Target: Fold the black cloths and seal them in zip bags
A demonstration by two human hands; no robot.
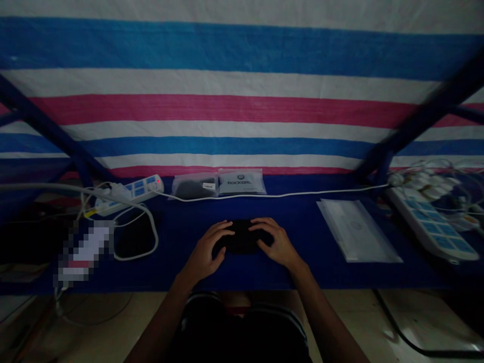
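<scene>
A dark, soft-looking black item lies low on the blue table in front of me; its exact kind is too dark to make out. My left hand grips its left side, with the fingertips over the upper edge and the thumb low. On the opposite side, my right hand holds it with curled fingers and the thumb near its lower edge. Beyond the hands are a clear bag containing something black with a white label, and a pale bag printed "ROCKBRO". Flat translucent bags lie to the right.
A white power strip with a red light stands at the back left. Another large strip with many plugs is at the right. A white cable crosses the table. Striped sheeting hangs behind, between dark frame bars.
</scene>
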